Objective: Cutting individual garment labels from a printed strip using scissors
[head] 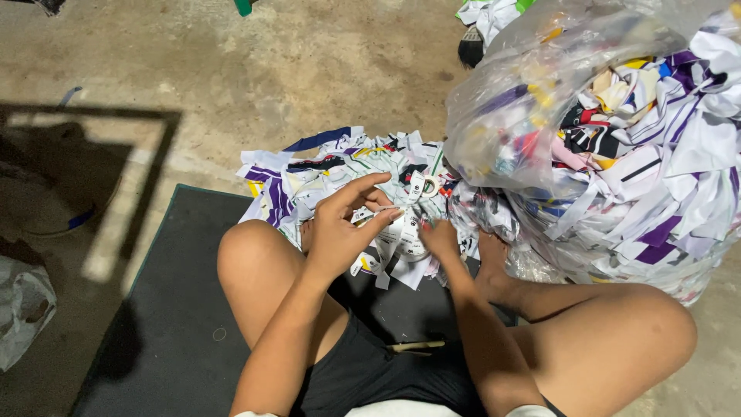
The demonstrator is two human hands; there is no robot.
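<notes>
Two hands are seen from above, met over a heap of scraps on the floor. The left hand is held half open, fingers spread and curved, its fingertips pinched on a narrow white strip. The right hand is mostly hidden behind the left wrist and the scraps; fingers are curled down into the heap, but whether anything is gripped cannot be told. The strip is held just above the heap, between the two hands. The heap is made up of white, purple and green cut pieces, lying partly on a dark mat on which the person is seated with knees apart. A clear bag stuffed with like scraps is set to the right, touching the heap. A thin pale stick lies on the lap.
</notes>
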